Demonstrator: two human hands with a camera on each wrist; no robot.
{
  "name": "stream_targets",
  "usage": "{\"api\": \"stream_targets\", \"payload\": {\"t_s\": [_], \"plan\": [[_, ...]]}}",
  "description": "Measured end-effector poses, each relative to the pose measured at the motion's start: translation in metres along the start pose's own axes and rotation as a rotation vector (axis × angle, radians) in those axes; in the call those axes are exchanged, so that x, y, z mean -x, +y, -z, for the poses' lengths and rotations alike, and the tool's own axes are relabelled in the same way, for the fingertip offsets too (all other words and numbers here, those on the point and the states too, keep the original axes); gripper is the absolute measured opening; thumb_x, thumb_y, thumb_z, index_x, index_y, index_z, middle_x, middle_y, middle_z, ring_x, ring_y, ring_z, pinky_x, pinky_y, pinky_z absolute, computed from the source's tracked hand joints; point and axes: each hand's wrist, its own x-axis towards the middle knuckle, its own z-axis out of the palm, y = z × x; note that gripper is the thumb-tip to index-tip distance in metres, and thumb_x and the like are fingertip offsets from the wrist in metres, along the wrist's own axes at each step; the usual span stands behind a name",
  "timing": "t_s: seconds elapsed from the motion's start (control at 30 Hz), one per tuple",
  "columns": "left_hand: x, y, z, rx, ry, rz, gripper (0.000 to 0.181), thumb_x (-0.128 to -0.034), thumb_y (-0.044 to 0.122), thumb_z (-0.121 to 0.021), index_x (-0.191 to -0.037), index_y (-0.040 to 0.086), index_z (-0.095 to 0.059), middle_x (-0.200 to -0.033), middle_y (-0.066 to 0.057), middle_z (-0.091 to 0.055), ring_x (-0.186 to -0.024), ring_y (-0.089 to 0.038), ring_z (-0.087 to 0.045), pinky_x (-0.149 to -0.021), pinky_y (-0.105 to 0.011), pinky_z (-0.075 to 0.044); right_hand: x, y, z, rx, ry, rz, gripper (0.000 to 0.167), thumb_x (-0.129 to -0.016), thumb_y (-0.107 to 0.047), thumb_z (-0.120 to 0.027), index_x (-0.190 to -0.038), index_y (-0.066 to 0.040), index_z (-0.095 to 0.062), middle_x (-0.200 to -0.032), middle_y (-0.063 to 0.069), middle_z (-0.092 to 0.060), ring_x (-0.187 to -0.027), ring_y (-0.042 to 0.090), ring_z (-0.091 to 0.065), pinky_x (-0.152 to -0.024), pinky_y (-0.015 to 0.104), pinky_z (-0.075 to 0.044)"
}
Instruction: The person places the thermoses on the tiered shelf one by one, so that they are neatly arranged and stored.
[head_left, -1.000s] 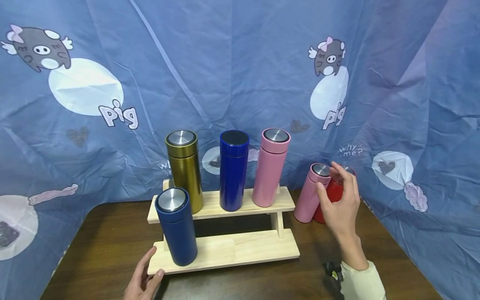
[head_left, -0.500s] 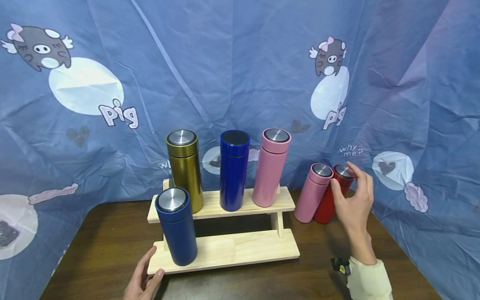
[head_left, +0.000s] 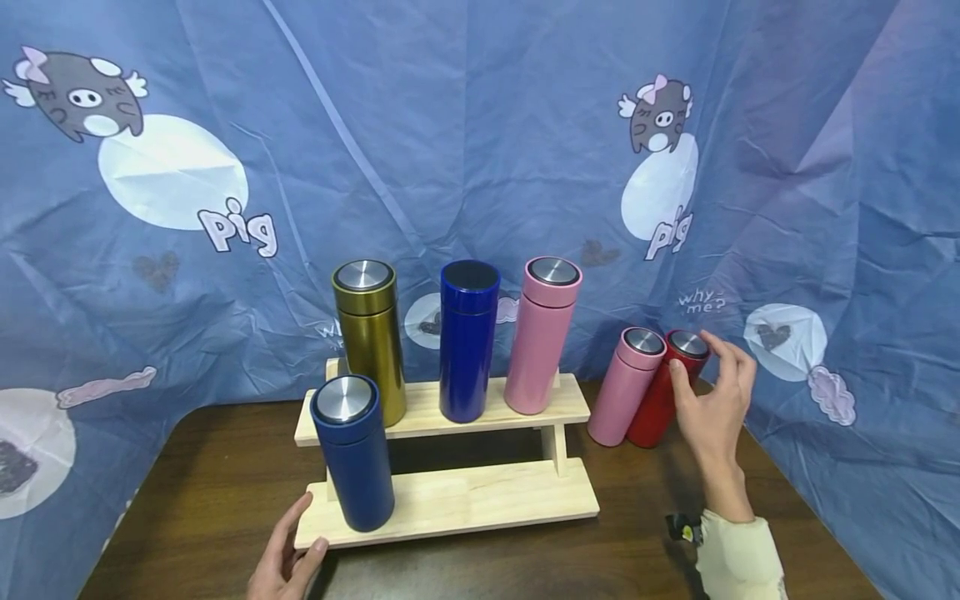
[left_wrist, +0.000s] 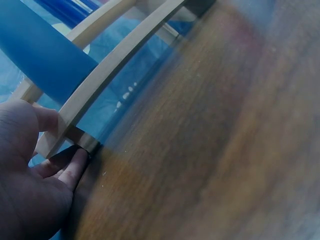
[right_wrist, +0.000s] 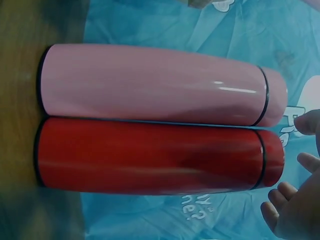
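My left hand (head_left: 283, 552) grips the left end of the lower board of a two-tier wooden rack (head_left: 495, 498). In the left wrist view the thumb (left_wrist: 47, 119) lies over the board end, with other fingers below it. A dark blue thermos bottle (head_left: 358, 467) stands on that lower board. At the right, my right hand (head_left: 716, 408) is beside the top of a red thermos bottle (head_left: 660, 400), thumb and fingers spread around its cap. The right wrist view shows the fingers apart near the cap, without a clear grip. Touching the red bottle stands a shorter pink thermos bottle (head_left: 622, 392).
On the upper board stand a gold thermos bottle (head_left: 372, 350), a bright blue bottle (head_left: 467, 350) and a taller pink bottle (head_left: 542, 342). The brown wooden table (head_left: 225, 467) ends at a blue patterned cloth (head_left: 450, 125) behind and at the sides.
My right hand has moved right, from in front of the pink and red bottles to the red bottle's top, then slightly lower. The left hand and the rack have stayed put.
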Motion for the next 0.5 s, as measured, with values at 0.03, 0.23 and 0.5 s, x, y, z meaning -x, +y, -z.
{"api": "stream_targets", "payload": {"t_s": [0.03, 0.23, 0.5], "plan": [[0.000, -0.001, 0.000, -0.001, 0.001, -0.004, 0.066, -0.1078, 0.001, -0.071, -0.167, 0.018, -0.047, -0.127, 0.031, -0.066, -0.107, 0.004, -0.069, -0.086, -0.015, -0.056, 0.000, 0.002, 0.000, 0.004, -0.005, -0.007, 0.055, -0.090, -0.008, -0.087, -0.143, -0.005, -0.073, -0.140, 0.031, -0.058, -0.137, 0.040, -0.051, -0.115, 0.046, -0.038], [0.003, 0.030, -0.003, -0.024, -0.008, 0.028, 0.062, -0.1089, 0.002, -0.068, -0.166, 0.005, -0.044, -0.128, 0.013, -0.074, -0.104, 0.006, -0.067, -0.085, -0.013, -0.054, 0.000, 0.009, -0.002, 0.026, -0.029, -0.037, 0.054, -0.092, -0.010, -0.085, -0.145, -0.006, -0.072, -0.142, 0.034, -0.054, -0.139, 0.040, -0.049, -0.115, 0.054, -0.038], [0.007, 0.054, -0.006, -0.053, 0.010, 0.001, 0.061, -0.1073, -0.002, -0.067, -0.163, -0.001, -0.043, -0.126, 0.011, -0.072, -0.101, 0.006, -0.066, -0.083, -0.013, -0.054, 0.004, 0.020, -0.005, 0.051, -0.053, -0.049, 0.055, -0.090, -0.007, -0.085, -0.144, -0.004, -0.072, -0.141, 0.037, -0.052, -0.136, 0.047, -0.049, -0.110, 0.058, -0.037]]}}
